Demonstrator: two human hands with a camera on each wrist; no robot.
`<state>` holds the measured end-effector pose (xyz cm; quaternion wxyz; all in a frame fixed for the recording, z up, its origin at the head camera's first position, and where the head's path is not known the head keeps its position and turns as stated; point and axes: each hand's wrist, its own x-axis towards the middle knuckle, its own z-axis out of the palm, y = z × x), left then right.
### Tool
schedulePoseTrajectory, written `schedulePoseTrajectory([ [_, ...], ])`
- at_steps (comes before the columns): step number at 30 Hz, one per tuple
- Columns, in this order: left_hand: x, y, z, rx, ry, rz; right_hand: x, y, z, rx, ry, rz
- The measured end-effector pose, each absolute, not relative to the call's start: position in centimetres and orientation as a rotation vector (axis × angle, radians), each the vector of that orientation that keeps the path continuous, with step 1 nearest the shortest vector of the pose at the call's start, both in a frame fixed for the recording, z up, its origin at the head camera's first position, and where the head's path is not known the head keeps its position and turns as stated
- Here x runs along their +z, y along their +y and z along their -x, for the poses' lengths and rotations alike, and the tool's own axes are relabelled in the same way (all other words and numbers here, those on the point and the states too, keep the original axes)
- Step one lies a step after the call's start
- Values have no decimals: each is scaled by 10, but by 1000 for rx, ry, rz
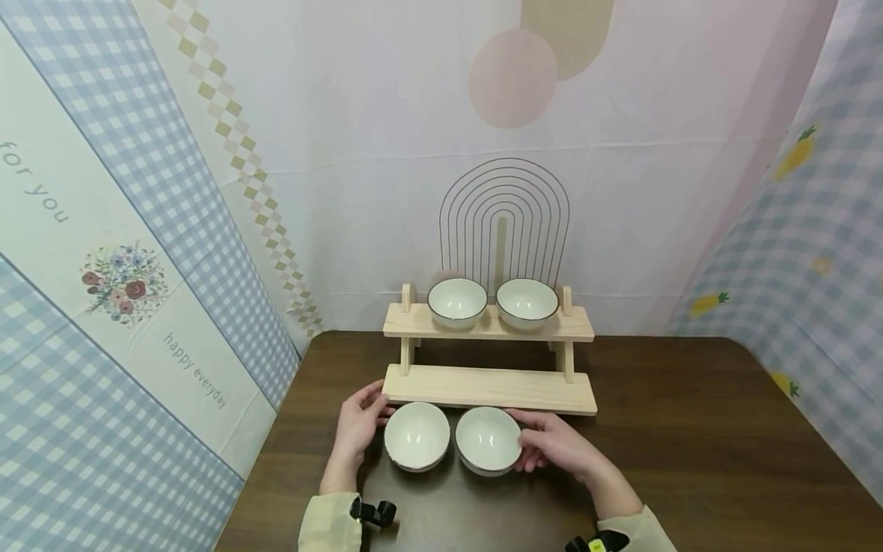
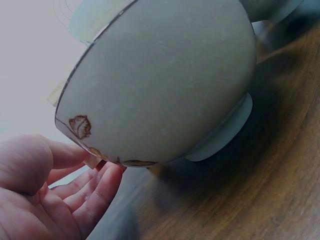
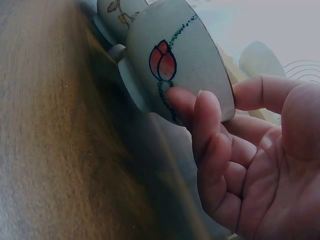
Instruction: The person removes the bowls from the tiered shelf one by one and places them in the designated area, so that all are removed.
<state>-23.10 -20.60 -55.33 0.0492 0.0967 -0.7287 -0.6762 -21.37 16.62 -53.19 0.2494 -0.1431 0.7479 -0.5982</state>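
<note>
A two-tier wooden display stand stands on the table. My left hand pinches the front left corner of its lower board, thumb and fingertips at the wood. Just right of that hand is a white bowl, which hides part of the fingers in the left wrist view. My right hand holds the second front bowl at its right side, thumb at the rim and fingers curled against the outer wall. A red tulip shows on this bowl in the right wrist view.
Two more white bowls with dark rims, a left one and a right one, sit side by side on the upper board. Behind the brown table hangs a pale cloth. Checked cloths flank both sides.
</note>
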Motion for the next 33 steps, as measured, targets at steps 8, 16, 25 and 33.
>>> schedulePoseTrajectory([
  [8,-555,-209,233,-2060,-2223,-322,-534,164,211,-1608,2055,378],
  [16,-555,-211,232,-2055,-2239,-316,-533,162,206,-1613,2052,375],
  [25,-557,-214,231,-2063,-2244,-302,-534,158,202,-1619,2048,362],
  [33,-558,-215,231,-2066,-2242,-303,-535,157,199,-1595,2053,340],
])
